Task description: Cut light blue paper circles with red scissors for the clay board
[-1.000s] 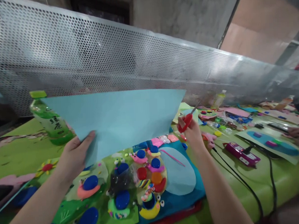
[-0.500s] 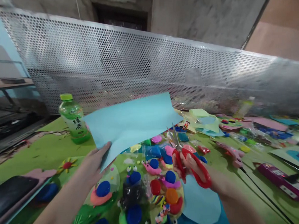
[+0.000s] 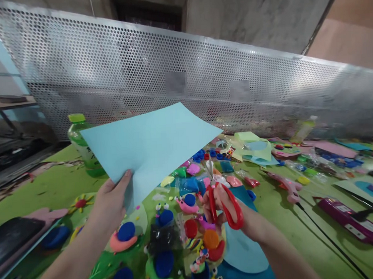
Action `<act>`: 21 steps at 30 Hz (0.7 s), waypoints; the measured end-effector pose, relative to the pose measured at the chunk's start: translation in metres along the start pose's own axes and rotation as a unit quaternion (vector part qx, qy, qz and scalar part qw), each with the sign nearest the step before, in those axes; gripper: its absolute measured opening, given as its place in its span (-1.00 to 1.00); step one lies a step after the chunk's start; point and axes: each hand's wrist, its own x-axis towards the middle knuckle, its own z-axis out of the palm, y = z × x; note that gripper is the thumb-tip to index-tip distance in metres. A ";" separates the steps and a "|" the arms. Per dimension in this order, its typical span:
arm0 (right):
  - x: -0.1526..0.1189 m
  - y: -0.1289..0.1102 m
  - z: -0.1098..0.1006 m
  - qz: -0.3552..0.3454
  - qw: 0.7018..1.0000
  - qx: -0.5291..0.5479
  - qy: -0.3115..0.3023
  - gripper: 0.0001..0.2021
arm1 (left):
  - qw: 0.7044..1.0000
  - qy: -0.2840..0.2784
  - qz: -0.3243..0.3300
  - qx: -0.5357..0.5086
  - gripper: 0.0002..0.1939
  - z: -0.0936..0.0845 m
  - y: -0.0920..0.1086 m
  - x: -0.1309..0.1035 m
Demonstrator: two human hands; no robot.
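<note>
My left hand (image 3: pixel 114 195) pinches the lower left edge of a light blue sheet of paper (image 3: pixel 152 141), thumb on top and fingers underneath. The sheet is held up above the table, bending slightly near the grip. In my right hand (image 3: pixel 222 202) is a pair of red-handled scissors (image 3: pixel 236 216), with fingers through the loops and the blades pointing up and away. The blades look nearly closed and stand just right of the sheet's lower edge, apart from it. Below them lie clay snails, one of them pink with a blue shell (image 3: pixel 188 204).
A green tea bottle (image 3: pixel 92 161) stands behind the sheet's left edge. A dark phone (image 3: pixel 15 238) lies at left. On the right are a pink glue gun (image 3: pixel 291 190), its cord and a purple tool (image 3: pixel 350 220). A perforated metal panel (image 3: pixel 202 76) borders the table's back.
The blue sheet has swung up and left, showing more of its face. My right hand has moved left with the scissors, and their blades have come closer together.
</note>
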 end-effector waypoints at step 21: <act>0.015 0.019 -0.007 -0.111 0.990 0.053 0.067 -0.53 | 0.989 -0.137 -0.045 0.013 -0.41 0.002 -0.006 -0.014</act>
